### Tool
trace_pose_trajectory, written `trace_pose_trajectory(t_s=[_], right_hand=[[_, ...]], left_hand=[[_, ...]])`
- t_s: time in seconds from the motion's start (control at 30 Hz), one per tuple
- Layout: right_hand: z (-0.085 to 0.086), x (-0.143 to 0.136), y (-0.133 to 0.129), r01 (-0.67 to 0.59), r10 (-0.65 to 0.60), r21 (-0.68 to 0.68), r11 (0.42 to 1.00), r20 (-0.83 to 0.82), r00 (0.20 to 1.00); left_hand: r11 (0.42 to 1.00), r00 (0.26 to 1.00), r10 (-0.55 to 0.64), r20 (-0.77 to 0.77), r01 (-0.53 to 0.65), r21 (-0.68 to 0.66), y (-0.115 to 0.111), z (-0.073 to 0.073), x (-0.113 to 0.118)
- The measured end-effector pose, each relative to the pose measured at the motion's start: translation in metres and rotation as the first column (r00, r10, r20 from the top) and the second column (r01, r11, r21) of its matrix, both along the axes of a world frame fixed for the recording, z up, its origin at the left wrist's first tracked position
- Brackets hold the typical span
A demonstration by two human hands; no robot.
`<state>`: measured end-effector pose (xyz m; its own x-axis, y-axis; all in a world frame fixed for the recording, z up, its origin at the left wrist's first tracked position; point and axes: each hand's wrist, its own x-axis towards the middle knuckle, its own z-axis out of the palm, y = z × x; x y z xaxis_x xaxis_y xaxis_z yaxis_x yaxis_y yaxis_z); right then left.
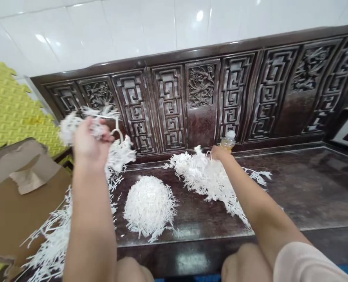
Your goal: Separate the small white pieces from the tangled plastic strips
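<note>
My left hand (93, 141) is raised over the left side of the bench, its fingers curled round a bunch of white branching strands (121, 154); motion blurs it slightly. Some of the bunch spills out on both sides of the hand. My right hand (217, 153) reaches to the far side of a loose white pile of branching strands (203, 174), and its fingers are hidden there. Between the arms lies a rounded heap of short white pieces (150, 205). More long white strands (54, 235) hang at the left beside my forearm.
The dark wooden bench (303, 188) has a carved backrest (201, 86) against a white tiled wall. A clear bottle with yellowish contents (228, 141) stands behind my right hand. An open cardboard box (12, 211) and yellow foam mats (12, 105) are at the left.
</note>
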<state>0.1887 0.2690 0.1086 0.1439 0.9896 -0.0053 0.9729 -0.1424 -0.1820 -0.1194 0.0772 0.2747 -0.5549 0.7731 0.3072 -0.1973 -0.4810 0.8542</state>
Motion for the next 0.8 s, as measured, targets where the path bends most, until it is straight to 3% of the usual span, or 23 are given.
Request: trace_pose_trajectory(t_s=[0.07,0.1,0.13,0.2,0.23,0.3,0.4,0.47,0.53,0.7,0.8], right_hand=[[0.023,-0.015,-0.009,0.06,-0.06,0.004,0.998,0.146,0.988],[0.036,-0.023,-0.015,0.082,-0.067,-0.071,0.994,0.187,0.98],[0.048,-0.031,-0.023,0.04,-0.006,-0.188,0.981,0.178,0.984],[0.069,-0.046,-0.038,-0.207,0.233,-0.391,0.897,0.021,0.972],[0.077,-0.052,-0.046,-0.31,0.316,-0.366,0.877,-0.044,0.948],[0.088,-0.064,-0.062,-0.44,0.424,-0.13,0.889,-0.131,0.896],[0.09,-0.081,-0.093,-0.494,0.538,0.214,0.843,-0.392,0.747],[0.083,-0.091,-0.12,-0.532,0.553,0.242,0.811,-0.614,0.563],[0.073,-0.096,-0.149,-0.509,0.535,0.285,0.812,-0.711,0.457],[0.052,-0.097,-0.199,-0.594,0.705,0.404,0.695,-0.546,0.453],[0.05,-0.095,-0.201,-0.616,0.695,0.36,0.7,-0.542,0.472]], left_hand=[[0.983,0.989,-0.139,-0.054,0.131,-0.13,0.018,-0.013,0.017],[0.967,0.979,-0.175,-0.101,0.152,-0.203,0.025,-0.023,0.026],[0.948,0.966,-0.206,-0.154,0.158,-0.276,0.031,-0.035,0.035],[0.927,0.934,-0.221,-0.279,0.112,-0.359,0.032,-0.065,0.05],[0.914,0.913,-0.246,-0.326,0.107,-0.391,0.028,-0.082,0.057],[0.892,0.88,-0.255,-0.401,0.054,-0.449,0.015,-0.114,0.067],[0.858,0.823,-0.27,-0.5,-0.03,-0.513,-0.009,-0.143,0.078],[0.858,0.79,-0.289,-0.54,-0.037,-0.513,-0.019,-0.148,0.083],[0.869,0.745,-0.327,-0.581,-0.005,-0.495,-0.024,-0.146,0.086],[0.84,0.541,-0.505,-0.673,0.126,-0.528,-0.029,-0.146,0.089],[0.8,0.481,-0.573,-0.663,0.153,-0.58,-0.028,-0.151,0.089]])
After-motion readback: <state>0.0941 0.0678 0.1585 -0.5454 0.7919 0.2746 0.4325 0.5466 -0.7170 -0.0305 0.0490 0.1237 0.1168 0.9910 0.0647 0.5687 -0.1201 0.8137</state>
